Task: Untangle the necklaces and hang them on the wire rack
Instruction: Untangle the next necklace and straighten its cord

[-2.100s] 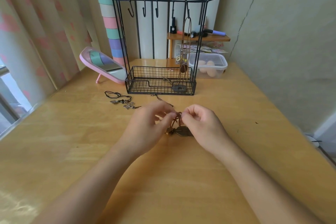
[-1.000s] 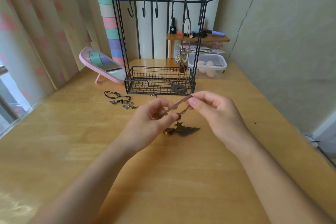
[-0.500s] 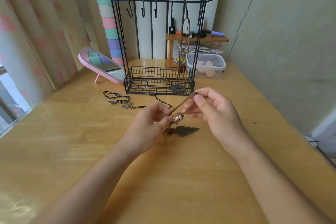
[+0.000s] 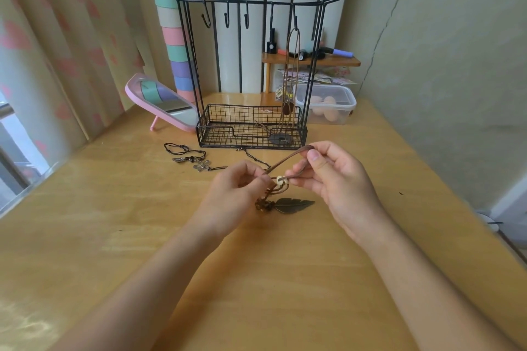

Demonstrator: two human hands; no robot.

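Note:
A brown cord necklace with a bronze feather pendant (image 4: 293,204) and a pale bead lies partly on the wooden table (image 4: 256,279). My left hand (image 4: 233,194) pinches its cord near the bead. My right hand (image 4: 333,177) pinches a loop of the same cord, lifted above the table. The black wire rack (image 4: 251,71) stands behind, with one brown necklace (image 4: 291,80) hanging from a right-side hook into its basket. A black cord necklace with silver charms (image 4: 194,158) lies left of the rack's front.
A pink tilted mirror (image 4: 159,101) stands left of the rack. A clear plastic box (image 4: 328,107) with pale rounded things sits to the rack's right, below a small wooden shelf (image 4: 310,61) with cosmetics. Curtains hang on the left, a wall on the right.
Both hands went from huddled over the tangle to spread apart. My right hand has lifted a loop of the brown cord up and to the right. The feather pendant now lies uncovered.

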